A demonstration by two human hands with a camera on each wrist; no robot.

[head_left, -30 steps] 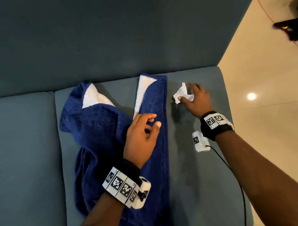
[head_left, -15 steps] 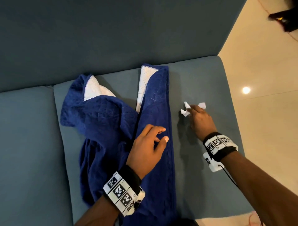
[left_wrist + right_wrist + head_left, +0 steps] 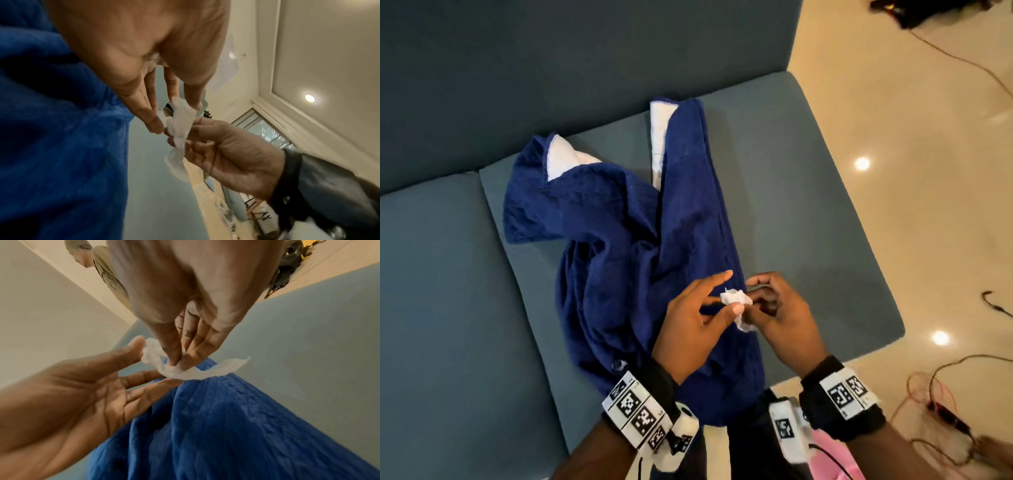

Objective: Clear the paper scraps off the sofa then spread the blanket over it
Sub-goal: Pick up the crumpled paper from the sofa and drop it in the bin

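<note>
A crumpled white paper scrap (image 3: 736,299) is pinched in my right hand (image 3: 751,294), just above the near part of the blue blanket (image 3: 619,240). My left hand (image 3: 732,292) meets it with straight fingers, the thumb touching the scrap. In the right wrist view my right hand (image 3: 176,365) pinches the scrap (image 3: 205,373) between thumb and fingers, above my open left palm (image 3: 82,394). The left wrist view shows the scrap (image 3: 180,125) between my left hand (image 3: 174,116) and right hand (image 3: 226,146). The blanket, with white lining showing, lies bunched on the grey-blue sofa seat (image 3: 808,205).
The sofa backrest (image 3: 585,68) rises behind the blanket, and a second cushion (image 3: 431,291) lies to the left. A beige floor (image 3: 928,171) lies right of the sofa, with cables (image 3: 962,377) and a dark bag (image 3: 928,13). Another person (image 3: 98,264) stands beyond.
My right hand lifted the scrap off the far right of the cushion and carried it near, to my left hand. My left hand rose off the blanket to meet it.
</note>
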